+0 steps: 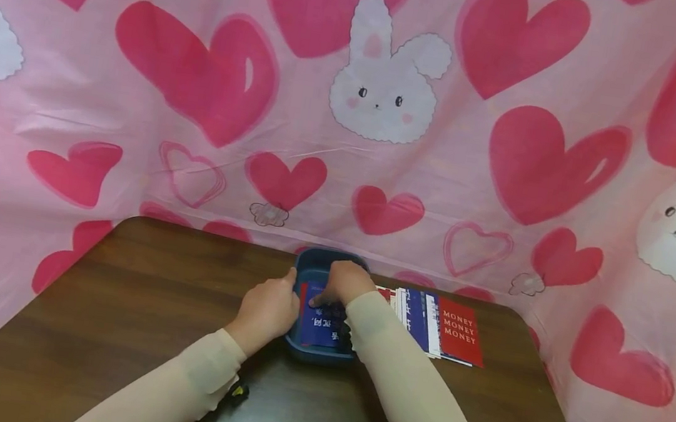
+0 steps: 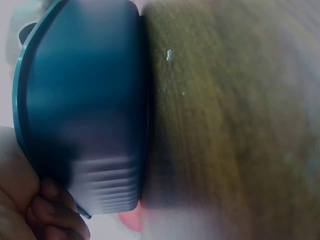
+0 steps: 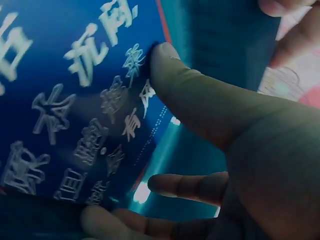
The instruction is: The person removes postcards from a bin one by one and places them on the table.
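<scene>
A dark blue-green plastic bin [image 1: 320, 357] stands on the table towards the back. My left hand [image 1: 269, 306] grips its left rim; the left wrist view shows curled fingers [image 2: 55, 212] at the ribbed end of the bin wall [image 2: 85, 90]. Inside the bin lies a blue card [image 1: 316, 327] with white characters, and a red edge shows beneath it. My right hand [image 1: 348, 284] reaches into the bin and holds this card, thumb [image 3: 167, 62] on one edge and fingertips [image 3: 102, 222] near another. Part of the card lies outside the right wrist view.
Right of the bin, a fanned row of cards [image 1: 419, 323] lies on the table, a red one lettered MONEY [image 1: 457, 329] at its right end. A small dark and yellow object [image 1: 239, 392] lies by the left sleeve. Pink heart-print cloth [image 1: 297, 133] hangs behind the wooden table [image 1: 171, 288].
</scene>
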The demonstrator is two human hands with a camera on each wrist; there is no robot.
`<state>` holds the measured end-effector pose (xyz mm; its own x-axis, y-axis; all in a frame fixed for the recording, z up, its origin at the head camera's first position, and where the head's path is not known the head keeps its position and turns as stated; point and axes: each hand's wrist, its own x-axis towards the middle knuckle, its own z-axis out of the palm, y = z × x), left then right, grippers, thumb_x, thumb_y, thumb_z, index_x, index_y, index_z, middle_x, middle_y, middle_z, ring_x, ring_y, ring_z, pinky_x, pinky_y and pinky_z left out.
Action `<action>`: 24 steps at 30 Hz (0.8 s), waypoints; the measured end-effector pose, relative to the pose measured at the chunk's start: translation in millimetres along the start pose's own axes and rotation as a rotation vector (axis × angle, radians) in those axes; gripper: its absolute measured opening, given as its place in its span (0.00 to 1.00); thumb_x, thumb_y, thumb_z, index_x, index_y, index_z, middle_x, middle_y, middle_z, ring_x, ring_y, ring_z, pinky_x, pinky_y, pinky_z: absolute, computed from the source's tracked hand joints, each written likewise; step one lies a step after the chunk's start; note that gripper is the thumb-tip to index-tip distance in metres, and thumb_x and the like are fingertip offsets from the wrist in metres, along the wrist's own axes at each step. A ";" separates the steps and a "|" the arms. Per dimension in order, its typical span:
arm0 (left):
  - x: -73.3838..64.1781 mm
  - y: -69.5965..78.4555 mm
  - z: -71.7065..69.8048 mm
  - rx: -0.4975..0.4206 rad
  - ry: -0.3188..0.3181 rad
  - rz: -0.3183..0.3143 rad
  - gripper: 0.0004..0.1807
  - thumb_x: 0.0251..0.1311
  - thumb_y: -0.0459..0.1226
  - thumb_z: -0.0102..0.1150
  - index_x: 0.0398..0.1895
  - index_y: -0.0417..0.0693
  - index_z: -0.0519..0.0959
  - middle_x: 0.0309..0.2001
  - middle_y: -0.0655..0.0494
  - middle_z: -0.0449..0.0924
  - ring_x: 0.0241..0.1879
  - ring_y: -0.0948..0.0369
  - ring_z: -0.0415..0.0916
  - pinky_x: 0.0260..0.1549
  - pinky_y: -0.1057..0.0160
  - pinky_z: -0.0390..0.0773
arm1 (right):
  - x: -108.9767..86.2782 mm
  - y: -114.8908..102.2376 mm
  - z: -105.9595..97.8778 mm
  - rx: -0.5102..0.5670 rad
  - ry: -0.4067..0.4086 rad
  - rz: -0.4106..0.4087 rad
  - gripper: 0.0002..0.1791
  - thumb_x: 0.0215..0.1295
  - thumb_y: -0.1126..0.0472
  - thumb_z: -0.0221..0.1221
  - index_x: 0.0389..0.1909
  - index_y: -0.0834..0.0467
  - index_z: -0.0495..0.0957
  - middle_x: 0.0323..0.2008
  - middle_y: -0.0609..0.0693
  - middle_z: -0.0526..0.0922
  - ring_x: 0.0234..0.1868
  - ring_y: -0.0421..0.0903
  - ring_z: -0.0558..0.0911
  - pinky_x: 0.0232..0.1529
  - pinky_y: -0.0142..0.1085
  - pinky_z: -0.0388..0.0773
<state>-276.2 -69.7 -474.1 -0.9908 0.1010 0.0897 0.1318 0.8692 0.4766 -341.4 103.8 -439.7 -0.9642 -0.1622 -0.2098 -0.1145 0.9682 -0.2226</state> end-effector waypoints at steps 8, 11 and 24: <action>1.3 -1.5 1.5 0.007 0.006 0.010 0.34 0.78 0.41 0.58 0.85 0.42 0.73 0.34 0.41 0.90 0.22 0.52 0.78 0.20 0.52 0.74 | 8.7 1.3 -0.3 -0.019 -0.002 -0.003 0.40 0.53 0.43 0.88 0.59 0.63 0.86 0.47 0.54 0.93 0.44 0.49 0.89 0.63 0.51 0.89; 1.7 -1.7 2.1 0.016 0.012 0.014 0.34 0.78 0.41 0.57 0.85 0.42 0.73 0.39 0.38 0.92 0.24 0.51 0.80 0.22 0.51 0.76 | 31.6 13.9 7.1 -0.044 0.060 -0.050 0.30 0.50 0.50 0.88 0.48 0.62 0.89 0.39 0.51 0.92 0.38 0.47 0.88 0.56 0.47 0.91; 0.4 -0.2 -0.5 -0.024 -0.025 -0.014 0.36 0.79 0.42 0.60 0.86 0.41 0.71 0.29 0.46 0.85 0.21 0.53 0.75 0.21 0.56 0.74 | 5.5 30.3 -40.2 0.241 0.162 -0.053 0.25 0.66 0.60 0.75 0.63 0.64 0.89 0.56 0.61 0.93 0.52 0.56 0.91 0.63 0.56 0.89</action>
<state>-276.6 -70.0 -473.7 -0.9930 0.1010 0.0606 0.1178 0.8587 0.4987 -359.8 139.9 -409.3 -0.9862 -0.1600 -0.0416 -0.1242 0.8830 -0.4526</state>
